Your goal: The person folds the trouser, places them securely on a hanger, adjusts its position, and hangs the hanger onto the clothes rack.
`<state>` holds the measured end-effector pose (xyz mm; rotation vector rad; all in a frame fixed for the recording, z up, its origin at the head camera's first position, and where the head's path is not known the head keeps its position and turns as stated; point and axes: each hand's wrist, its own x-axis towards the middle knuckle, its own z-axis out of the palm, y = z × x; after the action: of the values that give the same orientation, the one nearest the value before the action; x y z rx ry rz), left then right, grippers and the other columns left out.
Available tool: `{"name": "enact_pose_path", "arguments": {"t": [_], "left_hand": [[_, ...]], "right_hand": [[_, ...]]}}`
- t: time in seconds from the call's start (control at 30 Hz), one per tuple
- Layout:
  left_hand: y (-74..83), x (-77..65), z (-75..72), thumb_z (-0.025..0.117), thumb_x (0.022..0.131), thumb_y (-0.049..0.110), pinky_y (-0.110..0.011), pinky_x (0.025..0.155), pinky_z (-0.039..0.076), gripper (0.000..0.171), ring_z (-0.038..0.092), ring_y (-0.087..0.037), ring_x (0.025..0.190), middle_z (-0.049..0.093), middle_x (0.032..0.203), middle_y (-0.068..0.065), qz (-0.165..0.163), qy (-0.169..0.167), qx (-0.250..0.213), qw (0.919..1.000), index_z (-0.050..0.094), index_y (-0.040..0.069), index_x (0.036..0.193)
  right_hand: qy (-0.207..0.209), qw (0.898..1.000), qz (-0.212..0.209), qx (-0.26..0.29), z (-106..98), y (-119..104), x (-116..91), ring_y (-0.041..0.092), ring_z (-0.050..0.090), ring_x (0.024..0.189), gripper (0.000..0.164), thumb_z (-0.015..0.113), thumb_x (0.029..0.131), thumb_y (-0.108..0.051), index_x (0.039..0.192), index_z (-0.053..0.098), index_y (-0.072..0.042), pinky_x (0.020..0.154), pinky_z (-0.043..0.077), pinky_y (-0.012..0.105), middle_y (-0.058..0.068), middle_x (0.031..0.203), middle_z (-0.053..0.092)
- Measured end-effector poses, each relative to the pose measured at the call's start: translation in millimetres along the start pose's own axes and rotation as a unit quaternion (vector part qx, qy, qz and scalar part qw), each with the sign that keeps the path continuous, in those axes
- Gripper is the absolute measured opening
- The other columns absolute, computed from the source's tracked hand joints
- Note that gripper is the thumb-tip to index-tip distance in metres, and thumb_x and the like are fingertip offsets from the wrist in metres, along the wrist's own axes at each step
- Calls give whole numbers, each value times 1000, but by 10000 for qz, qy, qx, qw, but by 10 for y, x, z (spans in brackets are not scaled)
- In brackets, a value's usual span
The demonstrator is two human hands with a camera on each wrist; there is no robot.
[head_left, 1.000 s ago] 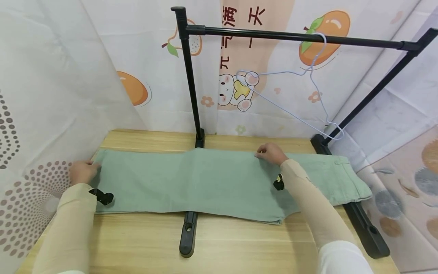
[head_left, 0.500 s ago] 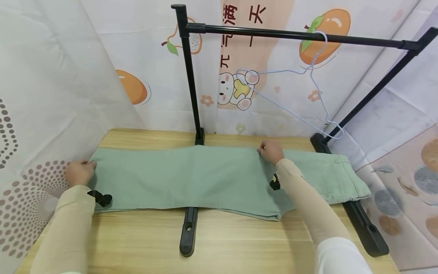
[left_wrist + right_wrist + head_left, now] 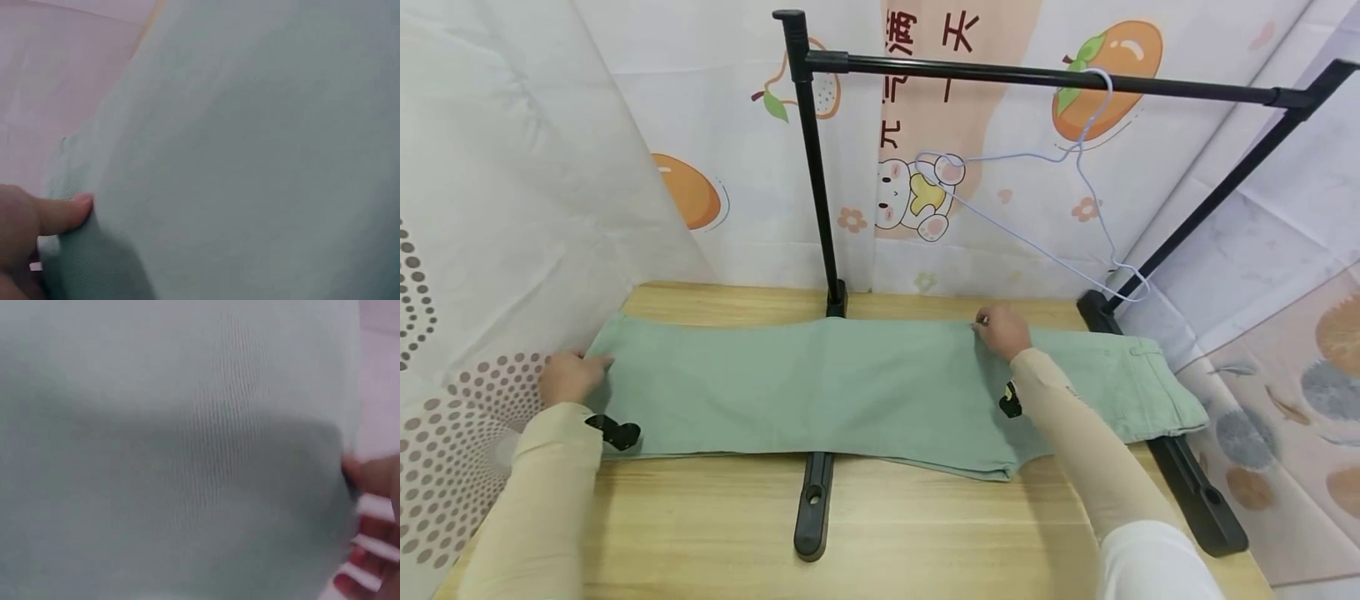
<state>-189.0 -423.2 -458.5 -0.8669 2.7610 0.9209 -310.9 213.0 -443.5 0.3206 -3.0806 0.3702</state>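
A pair of light green trousers (image 3: 895,392) lies stretched lengthwise across the table, folded, with its waistband end at the right. At its left end my left hand (image 3: 571,377) pinches the edge of the leg; in the left wrist view the thumb (image 3: 69,212) lies on top of the cloth, with the other fingers partly hidden beneath. My right hand (image 3: 1002,332) pinches the far edge right of the middle. The right wrist view shows its thumb (image 3: 375,475) on the cloth edge and the fingers behind it.
A black garment rack (image 3: 970,71) stands over the table, its feet running under the trousers. From its bar hangs a pale blue wire hanger (image 3: 1022,156). Printed curtains (image 3: 745,100) enclose the back and sides. Bare wooden tabletop (image 3: 715,525) shows in front.
My left hand has shifted a little left, drawing the trousers' left end with it. My right hand has moved slightly right along the far edge.
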Motion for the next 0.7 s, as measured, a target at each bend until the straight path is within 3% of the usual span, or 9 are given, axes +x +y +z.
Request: {"name": "enact_pose_path", "arguments": {"t": [0.13,0.23,0.3,0.43,0.53,0.7], "left_hand": [[-5,5,47,44,89,42,-54,87,40,73,37,-52,112,33,129,-39,-194,-187,59,9996,30,-18,129],[-23,-27,42,44,89,42,-54,87,41,77,38,-52,112,30,129,-42,-232,-523,346,9978,25,-21,129],[-40,-64,21,46,88,40,-52,80,44,77,42,-51,106,33,125,-43,-105,-623,510,9967,27,-23,127],[-56,-153,-51,53,85,37,-46,65,46,76,49,-49,90,40,111,-46,161,-736,817,9938,35,-29,116],[-60,-200,-95,54,83,38,-47,66,47,78,49,-51,90,40,109,-47,227,-929,1084,9895,35,-31,113],[-81,-234,-109,52,84,43,-53,76,45,86,43,-55,99,34,113,-49,95,-1258,1284,9837,29,-33,116]], "right_hand": [[525,9971,-173,-521,-13,-106,-107,34,51,97,27,59,85,-19,106,61,-1,82,43,47,19,103,57],[671,9926,-789,-639,-61,-226,-221,31,54,88,25,64,82,-21,98,63,-2,76,45,44,16,95,59],[564,9878,-1321,-605,-92,-338,-331,27,55,82,22,66,81,-22,93,65,-4,72,46,41,13,91,60],[-58,9735,-2243,-433,-90,-629,-628,18,57,79,20,68,79,-29,89,66,-12,70,48,34,3,88,61],[-607,9612,-2656,-440,-20,-826,-872,12,57,79,26,70,75,-40,87,65,-17,70,49,30,-4,87,60],[-1777,9398,-2792,-849,121,-994,-1228,7,47,70,47,70,65,-57,88,56,-18,61,43,24,-8,82,49]]}}
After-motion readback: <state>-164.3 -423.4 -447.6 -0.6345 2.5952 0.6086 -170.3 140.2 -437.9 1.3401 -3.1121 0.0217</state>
